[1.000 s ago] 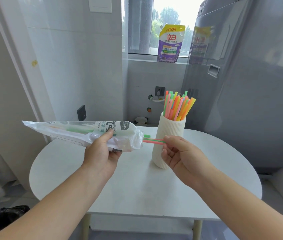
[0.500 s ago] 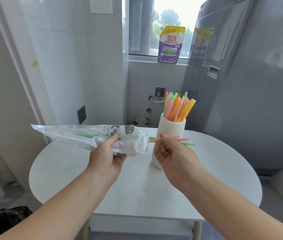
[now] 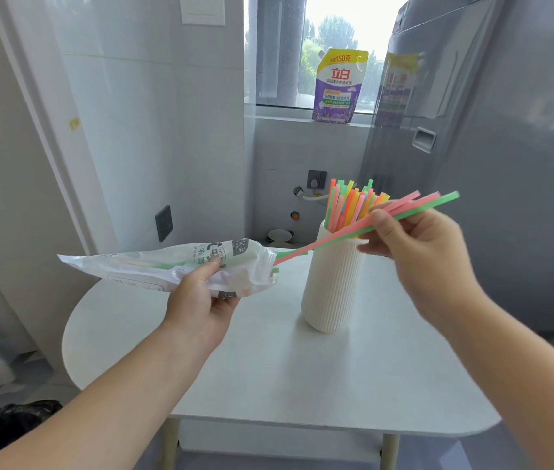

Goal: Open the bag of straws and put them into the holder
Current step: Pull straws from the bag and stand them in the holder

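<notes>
Pale tiled walls (image 3: pixel 139 130) and a bright window (image 3: pixel 316 45) behind a white table (image 3: pixel 302 378).

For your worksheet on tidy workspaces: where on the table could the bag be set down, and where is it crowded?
Bare tabletop runs from the near edge up to the holder and left beneath the bag. It is crowded around the holder's mouth, where the right hand holds straws across it.

Round white table (image 3: pixel 268 374) lies bare in front of the ribbed holder (image 3: pixel 331 286); the holder's mouth is crowded with upright straws (image 3: pixel 350 205); a grey appliance (image 3: pixel 513 164) stands close on the right.
</notes>
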Tool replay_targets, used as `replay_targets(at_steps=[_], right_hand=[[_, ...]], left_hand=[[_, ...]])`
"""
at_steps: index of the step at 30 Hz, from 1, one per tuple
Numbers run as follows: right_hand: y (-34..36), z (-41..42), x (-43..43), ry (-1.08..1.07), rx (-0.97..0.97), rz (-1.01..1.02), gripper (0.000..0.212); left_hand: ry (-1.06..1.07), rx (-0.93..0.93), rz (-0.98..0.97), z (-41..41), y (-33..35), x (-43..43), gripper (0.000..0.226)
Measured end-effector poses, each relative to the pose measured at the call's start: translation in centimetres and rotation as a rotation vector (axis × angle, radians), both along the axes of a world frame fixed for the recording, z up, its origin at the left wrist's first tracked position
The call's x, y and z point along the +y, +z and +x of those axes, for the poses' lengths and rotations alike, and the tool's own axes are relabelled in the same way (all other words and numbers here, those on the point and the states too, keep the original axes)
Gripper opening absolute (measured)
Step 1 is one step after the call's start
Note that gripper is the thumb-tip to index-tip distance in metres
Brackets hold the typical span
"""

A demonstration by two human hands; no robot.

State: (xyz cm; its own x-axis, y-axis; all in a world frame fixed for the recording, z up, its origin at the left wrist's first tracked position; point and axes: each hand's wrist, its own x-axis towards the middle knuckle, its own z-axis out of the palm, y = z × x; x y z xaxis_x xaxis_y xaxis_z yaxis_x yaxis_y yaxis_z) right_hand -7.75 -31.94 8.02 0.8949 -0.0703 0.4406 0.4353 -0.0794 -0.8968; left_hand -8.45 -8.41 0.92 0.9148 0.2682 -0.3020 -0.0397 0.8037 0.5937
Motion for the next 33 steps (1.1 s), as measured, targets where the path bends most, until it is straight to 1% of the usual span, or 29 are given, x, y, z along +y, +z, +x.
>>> replay_targets(at_steps=[4, 9, 15, 18, 24, 30, 33], right_hand=[[2.2, 0.5, -1.5, -0.021, -0.030, 0.024, 0.014], [3.7, 0.6, -2.8, -0.032, -0.050, -0.011, 0.013], [6.6, 0.3, -5.2, -0.108, -0.183, -0.084, 0.012], [7.5, 0.5, -5.8, -0.144, -0.219, -0.130, 0.012], [9.2, 0.9, -6.6, -0.205, -0.301, -0.194, 0.010], [10.8, 0.9, -6.8, -0.244, -0.320, -0.292, 0.012], [11.5, 0.8, -6.5, -0.248, -0.326, -0.334, 0.012]], left_hand=[[0.013, 0.007, -0.001, 0.2, -0.3, 0.1, 0.029], [0.020, 0.010, 0.002, 0.5, -0.4, 0.2, 0.032], [0.026, 0.019, 0.008, 0.6, -0.7, 0.5, 0.036], [0.025, 0.029, 0.006, 0.6, -0.8, 0.5, 0.036], [0.017, 0.027, 0.012, 0.4, -0.8, 0.3, 0.031], [0.001, -0.007, 0.023, 0.4, -0.9, 0.4, 0.037], [-0.002, -0.009, 0.015, 0.3, -0.8, 0.3, 0.036]])
